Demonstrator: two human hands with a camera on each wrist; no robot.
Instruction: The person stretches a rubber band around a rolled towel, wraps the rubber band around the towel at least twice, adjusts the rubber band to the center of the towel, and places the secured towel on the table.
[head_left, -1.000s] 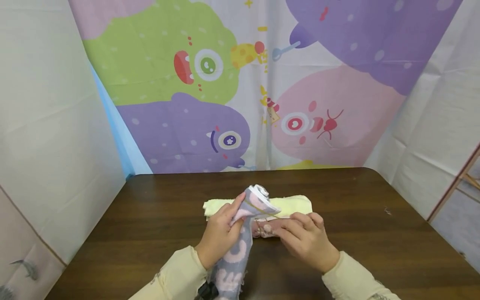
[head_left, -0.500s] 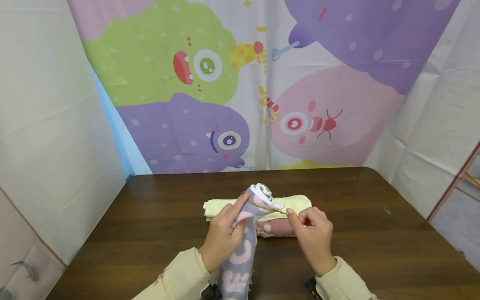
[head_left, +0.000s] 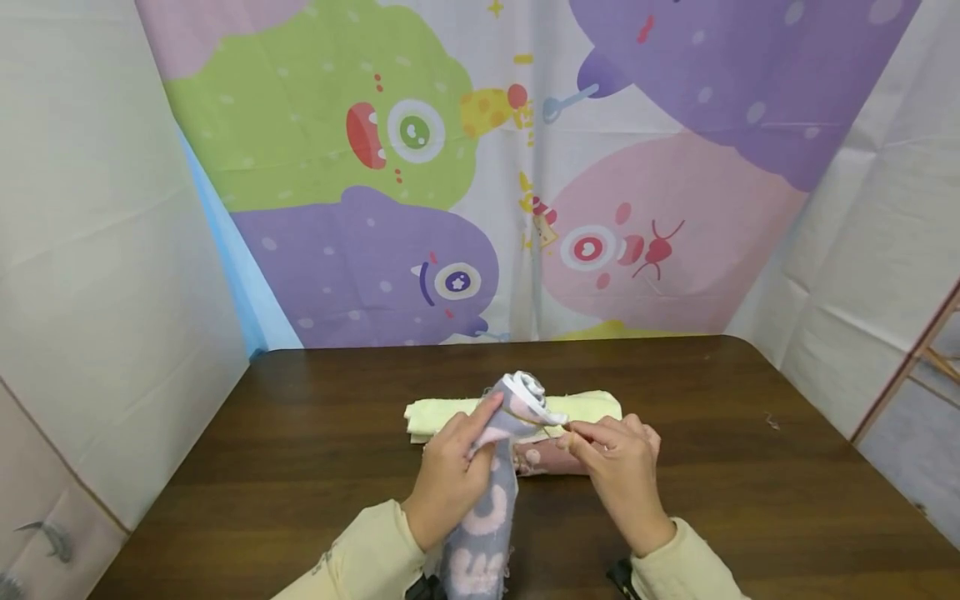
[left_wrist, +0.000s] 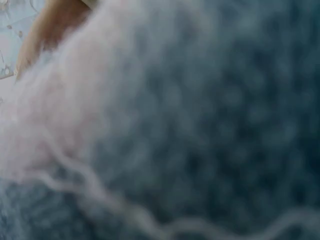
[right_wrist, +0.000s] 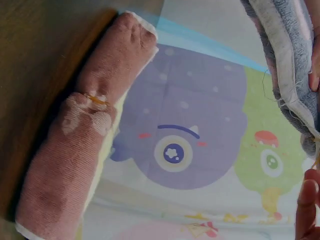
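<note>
My left hand [head_left: 450, 475] grips a rolled grey-purple towel [head_left: 495, 508] with pink letters, held tilted with its spiral end up. A thin yellow rubber band [head_left: 536, 414] stretches off the roll's top, and my right hand [head_left: 611, 467] pinches it just right of the roll. Behind the hands a pink rolled towel [head_left: 540, 458] lies on the dark wooden table [head_left: 750, 467], with a pale yellow rolled towel [head_left: 435, 414] beyond it. The left wrist view is filled by blurred grey towel fabric [left_wrist: 200, 125]. The right wrist view shows the pink roll [right_wrist: 85, 135] bound by its own band [right_wrist: 95, 98].
A cartoon monster backdrop [head_left: 420, 167] hangs behind the table, with plain white sheets [head_left: 97, 250] at both sides. The table's rounded far corners and front edge are in view.
My right hand rose off the pink roll, pinched the rubber band, and drew closer to the top of the grey roll. The left hand kept its grip.
</note>
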